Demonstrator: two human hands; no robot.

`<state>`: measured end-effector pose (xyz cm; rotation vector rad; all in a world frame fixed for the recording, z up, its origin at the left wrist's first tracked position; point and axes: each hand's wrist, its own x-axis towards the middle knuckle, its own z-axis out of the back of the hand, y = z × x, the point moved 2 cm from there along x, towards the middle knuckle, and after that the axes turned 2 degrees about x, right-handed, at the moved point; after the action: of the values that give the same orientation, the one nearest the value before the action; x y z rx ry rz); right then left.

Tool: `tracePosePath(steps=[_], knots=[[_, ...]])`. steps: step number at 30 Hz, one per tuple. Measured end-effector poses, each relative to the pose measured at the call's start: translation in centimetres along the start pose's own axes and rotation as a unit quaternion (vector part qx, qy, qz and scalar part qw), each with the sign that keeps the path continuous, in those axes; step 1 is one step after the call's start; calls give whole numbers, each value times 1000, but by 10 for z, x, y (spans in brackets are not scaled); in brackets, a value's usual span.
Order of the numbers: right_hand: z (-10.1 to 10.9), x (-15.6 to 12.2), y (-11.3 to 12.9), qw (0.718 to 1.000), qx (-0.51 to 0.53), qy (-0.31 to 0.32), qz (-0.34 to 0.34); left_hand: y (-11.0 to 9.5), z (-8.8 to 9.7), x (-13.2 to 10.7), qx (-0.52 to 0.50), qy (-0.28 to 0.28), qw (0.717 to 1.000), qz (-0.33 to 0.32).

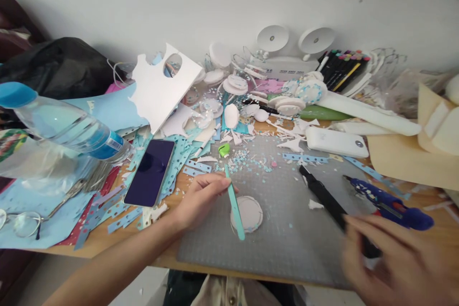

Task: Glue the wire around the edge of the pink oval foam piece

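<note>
My left hand (206, 197) is closed, pinching a narrow teal paper strip (235, 210) between thumb and fingers. The strip hangs over a round white disc (253, 211) with a layered edge, which rests on the grey cutting mat (283, 244). At the lower right my right hand (394, 258) is smeared by motion. Its fingers are over the rear end of a black tool that looks like a box cutter (324, 196); whether they grip it cannot be made out. A blue glue gun (394, 203) lies just beyond that hand.
Paper scraps (244, 160) and a small green object (224, 149) lie on the mat. To the left are a phone (149, 172), a water bottle (71, 124), scissors (68, 198) and glasses (27, 224). White discs (234, 85), markers (340, 71) and a white device (337, 142) stand behind.
</note>
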<state>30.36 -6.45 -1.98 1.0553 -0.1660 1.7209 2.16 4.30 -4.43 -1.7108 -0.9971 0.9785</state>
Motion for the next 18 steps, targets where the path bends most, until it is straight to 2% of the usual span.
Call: tracePosePath(steps=[1, 3, 5, 7, 9, 11, 12, 13, 14, 15, 16, 17, 18], knots=[[-11, 12, 13, 996, -26, 29, 80, -1, -3, -1, 0, -1, 1000, 7], [-36, 40, 37, 974, 3, 119, 192, -3, -12, -4, 0, -1, 1000, 24], [-55, 65, 57, 947, 41, 166, 273, -6, -23, -9, 3, 3, 999, 39], [-66, 83, 69, 923, 70, 168, 340, -12, -30, -14, 26, 15, 999, 44], [-72, 92, 71, 910, 95, 160, 371, -21, -28, -18, 107, 25, 994, 27], [-75, 94, 62, 921, 120, 145, 340, -34, -13, -21, 265, 1, 963, -38], [-76, 94, 56, 935, 134, 130, 303, -40, 0, -22, 365, -39, 926, -87], [-78, 93, 49, 948, 147, 109, 261, -46, 15, -22, 465, -93, 869, -143], [-79, 91, 42, 959, 160, 85, 218, -51, 32, -23, 562, -171, 792, -167], [-81, 89, 36, 967, 172, 60, 177, -53, 49, -24, 640, -249, 710, -153], [-84, 87, 30, 972, 183, 36, 140, -53, 66, -24, 695, -303, 641, -118], [-86, 85, 25, 975, 193, 19, 108, -52, 80, -24, 724, -346, 592, -77], [-89, 83, 21, 976, 203, 9, 79, -49, 93, -24, 738, -368, 564, -30]])
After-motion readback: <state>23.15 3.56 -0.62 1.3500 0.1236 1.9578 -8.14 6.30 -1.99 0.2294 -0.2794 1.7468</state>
